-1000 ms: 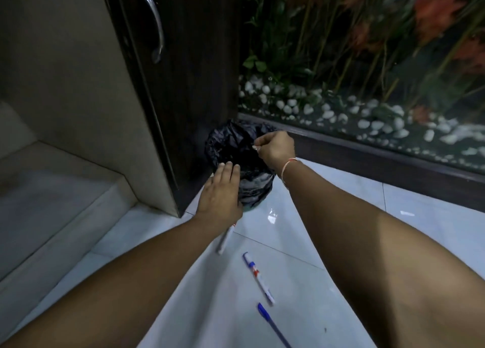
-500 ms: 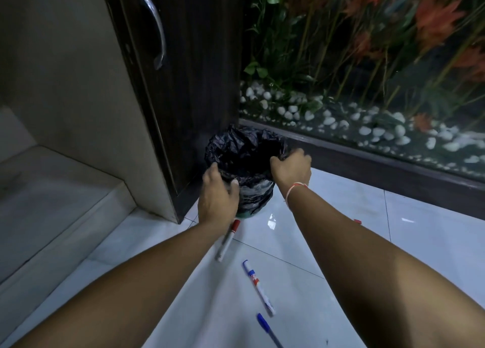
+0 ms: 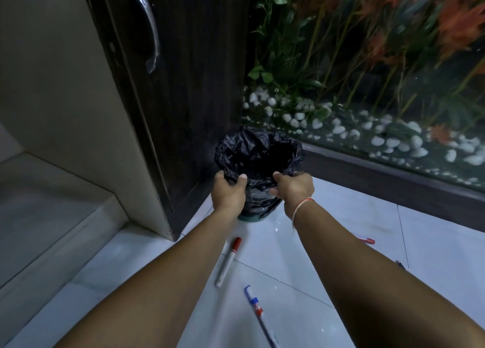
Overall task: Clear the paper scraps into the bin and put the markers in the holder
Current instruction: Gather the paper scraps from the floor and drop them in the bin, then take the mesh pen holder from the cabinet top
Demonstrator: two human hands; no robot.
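- Glossy pale floor tiles (image 3: 301,242) run up to a dark cabinet door (image 3: 183,85) with a curved metal handle (image 3: 149,27); the bin (image 3: 258,169) stands on the tiles in the corner where that door meets a glass-fronted planter (image 3: 367,72) of white pebbles (image 3: 393,143) and foliage.
- Left of the bin, beyond the door, a pale stone step (image 3: 65,216) rises from the floor.
- Left hand (image 3: 228,192) is clamped on the near-left rim of the bin, thumb over the black liner (image 3: 244,148); right hand (image 3: 294,188) grips the near-right rim, fingers curled into the plastic.
- No paper scraps show on the floor; whether any lie inside the bin cannot be told, its mouth being dark.
- Just nearer than the bin lies a red-capped marker (image 3: 228,262); nearer still a blue-capped marker (image 3: 258,313); to the bin's right, past the right forearm, a red pen (image 3: 366,240) and a blue tip (image 3: 400,263) peep out. No holder is in view.
- Risk: the liner is loose and crumpled, so a pull on it alone would likely slip it off the rim.
- Risk: the bin is light and small, and shiny tile gives little grip, so it may skid or tip.
- Risk: markers by the knees could roll if nudged.
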